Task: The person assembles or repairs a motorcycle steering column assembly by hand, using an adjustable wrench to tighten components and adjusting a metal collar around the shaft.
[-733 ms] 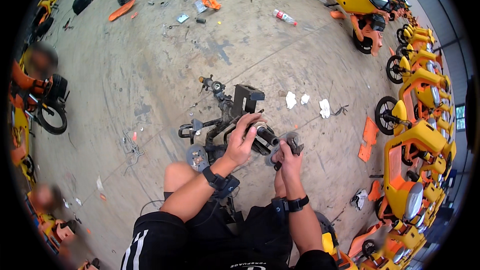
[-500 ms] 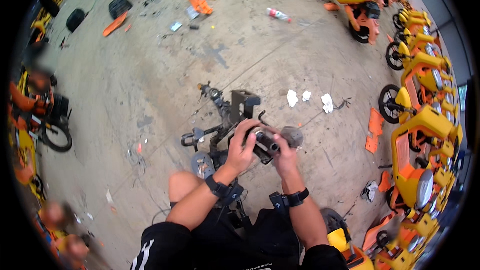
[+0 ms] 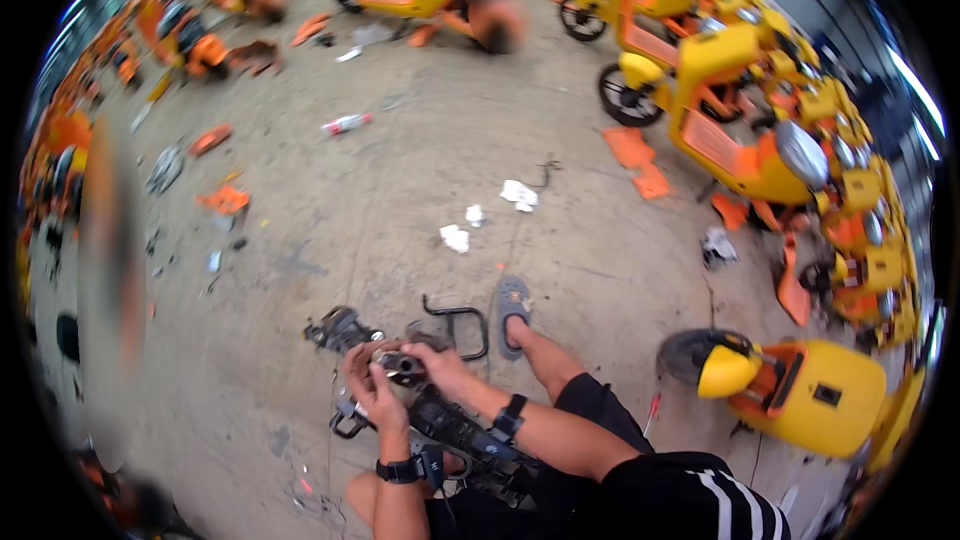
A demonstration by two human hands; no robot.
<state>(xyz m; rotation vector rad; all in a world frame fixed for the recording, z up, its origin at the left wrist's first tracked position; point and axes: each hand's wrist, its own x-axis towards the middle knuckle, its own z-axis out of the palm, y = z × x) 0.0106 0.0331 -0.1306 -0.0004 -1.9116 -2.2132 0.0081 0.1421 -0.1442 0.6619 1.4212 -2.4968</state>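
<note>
Handlebar assembly (image 3: 420, 380), dark metal and rubber, lay across my knees just above the concrete floor (image 3: 400, 190). My left hand (image 3: 368, 380) and right hand (image 3: 432, 360) were both closed around its middle clamp (image 3: 400, 367). It looked heavy, stiff, maybe greasy; I judged the bare tube safest to grip, away from the black loop bracket (image 3: 462, 325)

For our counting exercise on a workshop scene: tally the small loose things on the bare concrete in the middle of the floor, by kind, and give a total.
Crumpled white scraps: 3 (first, second, third)
Plastic bottle lying on its side: 1
Flat orange panel pieces near the yellow scooter's wheel: 2 (one, other)
Total: 6
</note>
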